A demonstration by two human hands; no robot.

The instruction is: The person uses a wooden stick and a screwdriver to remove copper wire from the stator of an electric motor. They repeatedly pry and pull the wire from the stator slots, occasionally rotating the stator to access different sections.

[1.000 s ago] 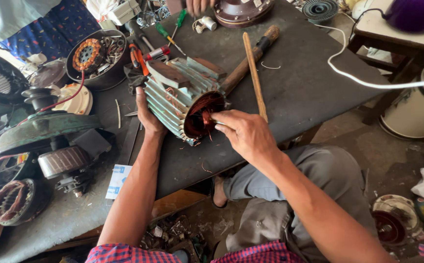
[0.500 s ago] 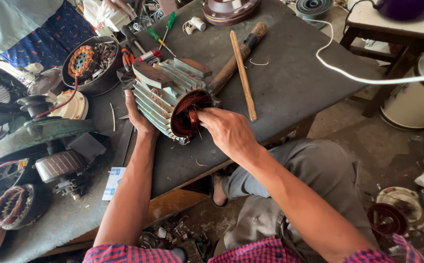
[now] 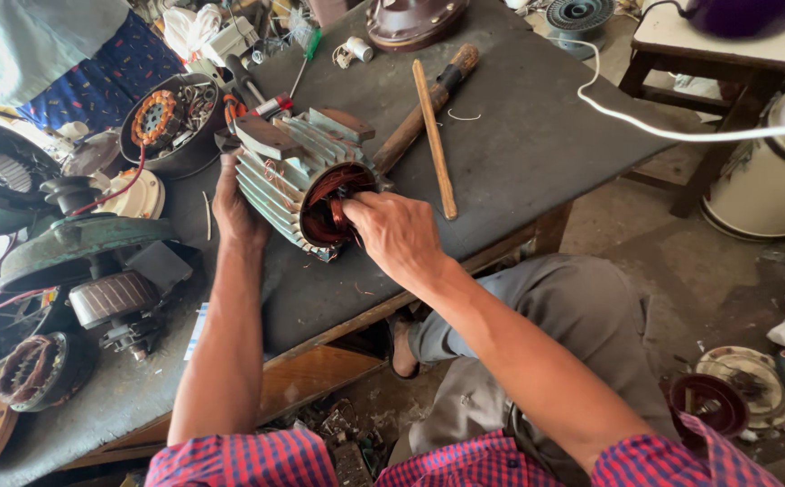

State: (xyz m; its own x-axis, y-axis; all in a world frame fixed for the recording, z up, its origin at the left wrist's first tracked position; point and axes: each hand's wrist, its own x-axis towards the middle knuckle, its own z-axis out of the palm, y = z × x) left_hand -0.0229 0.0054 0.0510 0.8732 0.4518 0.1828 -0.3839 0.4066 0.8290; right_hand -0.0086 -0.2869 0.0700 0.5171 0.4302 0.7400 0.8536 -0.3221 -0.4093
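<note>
Grey finned casing: motor body [image 3: 298, 176] lies on its side on the dark bench top [image 3: 519, 153], open end turned toward the person, copper coils showing inside the bore.
Left hand: left hand [image 3: 235, 203] is cupped against the far-left side of the motor body, fingers curled round the fins, steadying it.
Right hand: right hand [image 3: 392, 230] is at the open mouth, fingers bent and pushed into the bore against the copper winding; whether they pinch a wire or only press cannot be told.
Just behind the motor: hammer [image 3: 424, 113] with a wooden handle lies slanted, its near end touching the casing; wooden stick [image 3: 435, 140] lies across it, pointing toward the bench edge.
Far bench: red-handled pliers [image 3: 257, 106] just beyond the casing; green-handled screwdriver [image 3: 307, 54] farther back.
Left of bench: round pan [image 3: 171, 122] holding an orange wound coil and small parts; green fan base [image 3: 77, 239] nearer the person; small wound stator [image 3: 32, 370] at the near-left corner.
Right side: white cable [image 3: 681, 131] runs across the bench corner past a wooden stool [image 3: 726, 54].
Below: grey trousers and a checked red shirt of the person at the bottom edge.
</note>
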